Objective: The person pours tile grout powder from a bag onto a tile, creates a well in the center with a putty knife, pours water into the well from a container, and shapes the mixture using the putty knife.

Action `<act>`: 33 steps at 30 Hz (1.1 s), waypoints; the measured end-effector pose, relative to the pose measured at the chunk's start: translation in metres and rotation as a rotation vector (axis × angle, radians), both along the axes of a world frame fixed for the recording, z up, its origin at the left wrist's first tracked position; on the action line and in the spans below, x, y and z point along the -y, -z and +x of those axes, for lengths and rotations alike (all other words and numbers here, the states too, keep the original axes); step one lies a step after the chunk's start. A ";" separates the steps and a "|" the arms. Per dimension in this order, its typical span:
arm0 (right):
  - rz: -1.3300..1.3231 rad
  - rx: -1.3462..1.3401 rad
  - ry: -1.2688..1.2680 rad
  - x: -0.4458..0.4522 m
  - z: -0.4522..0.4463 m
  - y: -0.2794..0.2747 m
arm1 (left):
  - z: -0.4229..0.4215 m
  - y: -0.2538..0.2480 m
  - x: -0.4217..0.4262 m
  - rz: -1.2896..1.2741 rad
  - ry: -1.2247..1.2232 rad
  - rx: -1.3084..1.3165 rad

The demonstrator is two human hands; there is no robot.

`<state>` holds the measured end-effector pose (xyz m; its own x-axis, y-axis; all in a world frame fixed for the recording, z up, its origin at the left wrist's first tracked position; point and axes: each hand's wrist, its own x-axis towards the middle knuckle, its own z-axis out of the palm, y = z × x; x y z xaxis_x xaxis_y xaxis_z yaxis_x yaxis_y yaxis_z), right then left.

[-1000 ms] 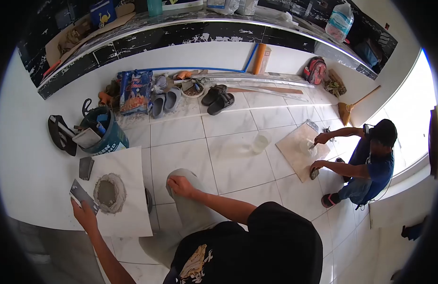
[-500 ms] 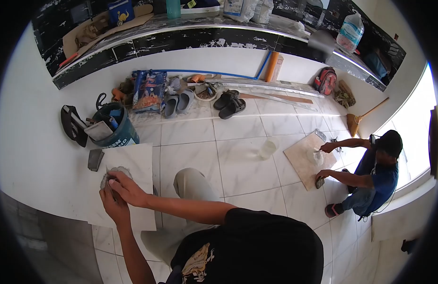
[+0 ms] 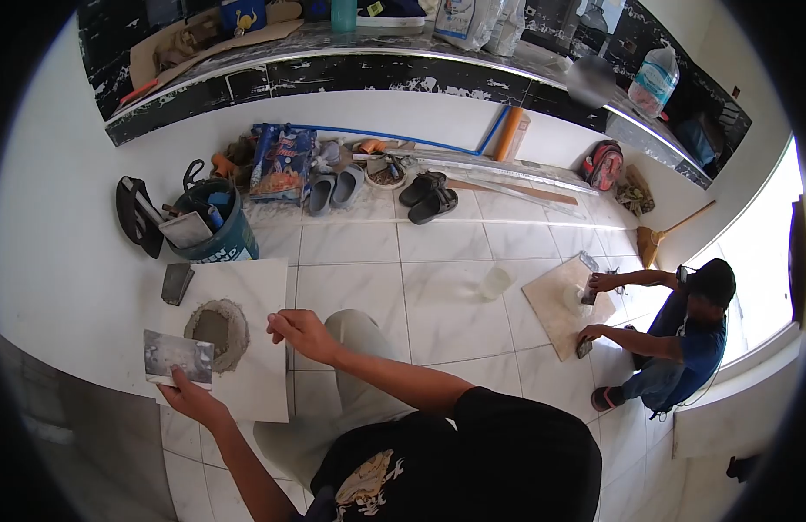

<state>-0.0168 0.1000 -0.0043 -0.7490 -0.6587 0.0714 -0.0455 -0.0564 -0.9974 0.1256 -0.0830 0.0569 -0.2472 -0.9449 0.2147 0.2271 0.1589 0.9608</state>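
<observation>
My left hand [image 3: 194, 398] grips a flat rectangular metal plate [image 3: 178, 357] smeared with grey, its thumb on the near edge. The plate overlaps the lower left of a round patch of wet-looking grey mortar [image 3: 217, 334], which has a rough raised rim. This mortar lies on a large white tile [image 3: 262, 383]. Over the tile's right edge is my right hand [image 3: 304, 336], apart from the mortar, with its fingers curled closed; whatever they hold, if anything, I cannot make out. A dark grey block-like piece [image 3: 177, 284] rests on the tile's far left corner.
A green bucket of tools [image 3: 222, 247] stands beyond the tile. Slippers [image 3: 433, 198], a blue bag [image 3: 279, 167] and long strips [image 3: 507, 177] line the low step. At right, a co-worker [image 3: 690, 339] crouches by a beige tile [image 3: 551, 300]. A clear container [image 3: 495, 284] stands between us.
My hands were together over the mortar. Now they are apart: my right hand has moved right, my left slightly down and left, with the plate's face and the mortar's round shape showing.
</observation>
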 end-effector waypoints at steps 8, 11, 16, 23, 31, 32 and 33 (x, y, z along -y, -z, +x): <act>0.416 -0.501 0.407 -0.105 0.010 0.115 | 0.020 0.082 -0.001 0.570 0.365 -0.206; 0.430 -0.530 0.430 -0.105 0.027 0.117 | 0.014 0.096 0.005 0.612 0.352 -0.072; 0.386 -0.464 0.557 -0.100 0.027 0.132 | 0.014 0.087 0.013 0.597 0.371 -0.135; 0.410 -0.548 0.490 -0.102 0.025 0.133 | 0.018 0.078 0.019 0.578 0.274 -0.153; 0.491 -0.472 0.528 -0.092 0.018 0.145 | 0.016 0.111 0.093 0.627 0.384 -0.209; 0.490 -0.474 0.532 -0.091 0.017 0.144 | 0.013 0.108 0.096 0.632 0.386 -0.217; 0.491 -0.453 0.536 -0.090 0.016 0.145 | 0.009 0.101 0.093 0.631 0.391 -0.220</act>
<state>-0.0007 0.1901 -0.1495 -0.9362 -0.2586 0.2382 -0.3427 0.5204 -0.7821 0.1349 -0.1756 -0.0439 -0.6019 -0.7575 -0.2530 0.3500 -0.5350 0.7689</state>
